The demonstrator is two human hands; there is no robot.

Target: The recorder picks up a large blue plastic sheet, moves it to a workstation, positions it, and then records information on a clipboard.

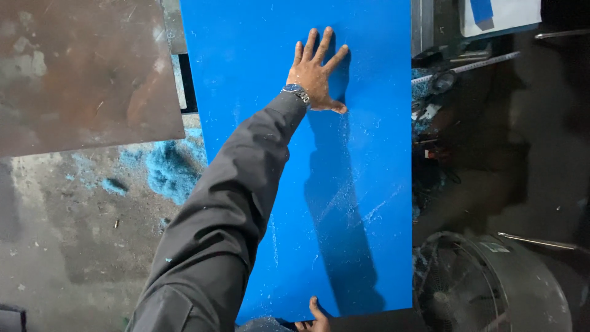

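A large blue board (369,184) fills the middle of the view, dusted with pale shavings and scratches. My left hand (314,74) lies flat on its upper part, fingers spread, with a wristwatch (297,92) at the cuff of a dark sleeve (227,209). My right hand (312,318) shows only partly at the bottom edge of the picture. Its thumb rests on the board's near edge as if gripping it, and the other fingers are hidden.
A rusty metal plate (80,67) lies at upper left over a concrete floor strewn with blue shavings (169,172). A round caged fan (485,286) stands at lower right. A long ruler (473,64), clutter and a white sheet (501,15) lie at upper right.
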